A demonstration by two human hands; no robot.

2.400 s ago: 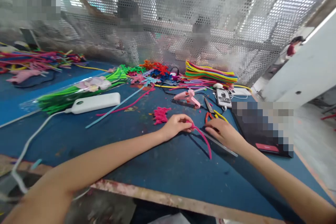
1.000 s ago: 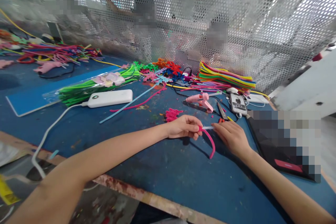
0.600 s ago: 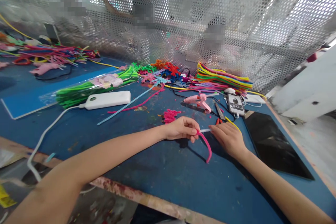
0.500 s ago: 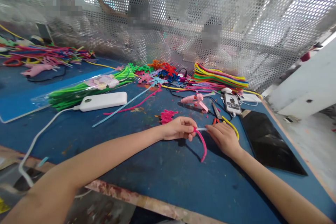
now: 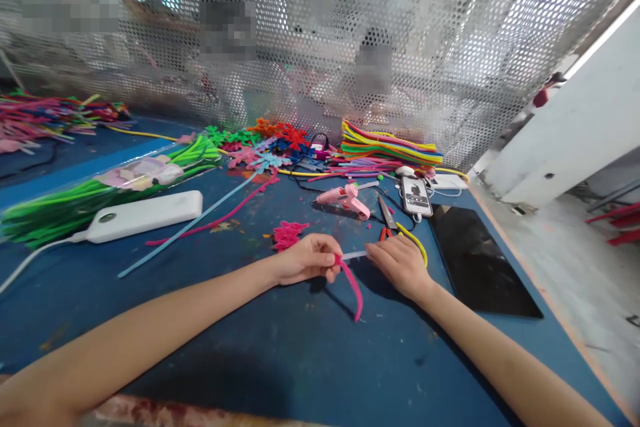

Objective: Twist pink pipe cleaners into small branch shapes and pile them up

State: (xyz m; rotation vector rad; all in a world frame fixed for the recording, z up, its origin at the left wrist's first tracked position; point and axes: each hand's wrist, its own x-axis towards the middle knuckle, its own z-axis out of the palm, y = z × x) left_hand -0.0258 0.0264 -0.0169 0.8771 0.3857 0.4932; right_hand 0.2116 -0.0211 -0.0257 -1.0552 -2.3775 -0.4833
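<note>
In my left hand [image 5: 309, 260], with thumb and fingers pinched together, is a pink pipe cleaner [image 5: 356, 293], its free end curving down over the table. A thin translucent white stick [image 5: 354, 255] runs from that pinch to my right hand [image 5: 400, 263], whose closed fingers grip its other end. The pipe cleaner bends round the stick at my left fingertips; how tightly is hidden. A bent pink pipe-cleaner shape [image 5: 289, 235] lies just beyond my left hand. Beside my right hand are scissors [image 5: 387, 215] with red-orange handles and a yellow pipe cleaner [image 5: 415, 240].
A pink glue gun [image 5: 345, 200] lies ahead, near a phone [image 5: 416, 197] and a dark tablet [image 5: 483, 260]. Colourful pipe-cleaner bundles [image 5: 387, 145] line the perforated screen [image 5: 310, 20]. At left are a white power bank [image 5: 145, 215] and bagged green pipe cleaners [image 5: 65, 203].
The whole view has shifted, so the table things appear further left. Both hands keep their hold on the pink pipe cleaner and the stick, with little change between them.
</note>
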